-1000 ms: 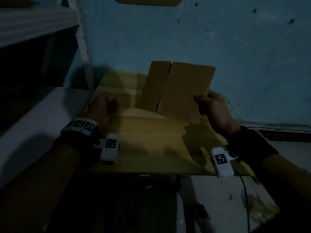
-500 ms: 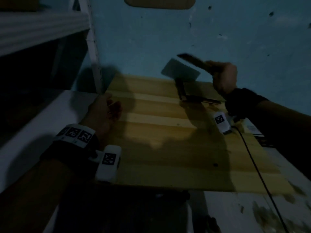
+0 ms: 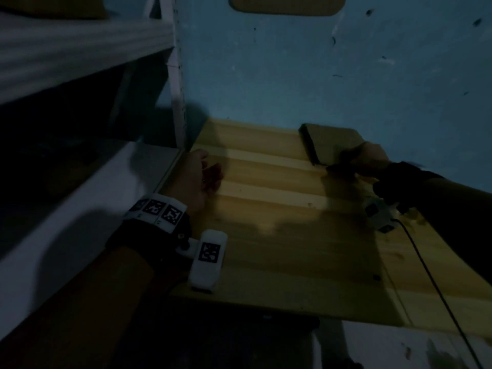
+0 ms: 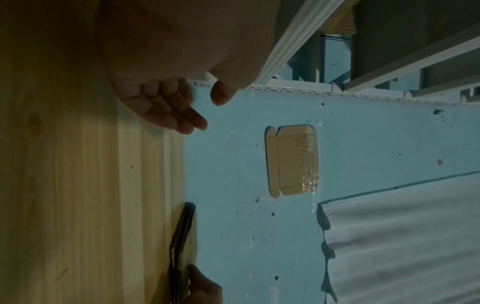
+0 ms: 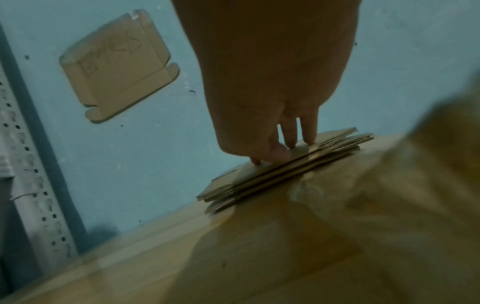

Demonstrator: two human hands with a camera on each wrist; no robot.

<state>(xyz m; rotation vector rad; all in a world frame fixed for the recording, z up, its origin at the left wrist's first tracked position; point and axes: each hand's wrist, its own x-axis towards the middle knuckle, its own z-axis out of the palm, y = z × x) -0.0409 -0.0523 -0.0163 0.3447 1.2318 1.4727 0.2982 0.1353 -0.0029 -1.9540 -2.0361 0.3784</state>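
A stack of flat cardboard pieces (image 3: pixel 330 141) lies at the far right of the wooden table (image 3: pixel 279 235), against the blue wall. My right hand (image 3: pixel 354 155) reaches onto it. In the right wrist view its fingertips (image 5: pixel 309 142) rest on the top sheet of the stack (image 5: pixel 285 174), fingers fairly straight. My left hand (image 3: pixel 202 174) rests on the table's left edge, holding nothing. The left wrist view shows its fingers (image 4: pixel 182 117) relaxed, with the stack (image 4: pixel 182 236) seen edge-on farther along the wall.
A cardboard piece (image 3: pixel 287 5) is taped to the wall above the table. A white shelf rack (image 3: pixel 80 49) with an upright post (image 3: pixel 177 89) stands at the left, above a white surface (image 3: pixel 80 209). A black cable (image 3: pixel 431 275) runs from my right wrist across the table.
My right hand carried the cardboard from the table's middle up to the right, then down onto the stack by the wall. The left hand stayed on the table's edge.
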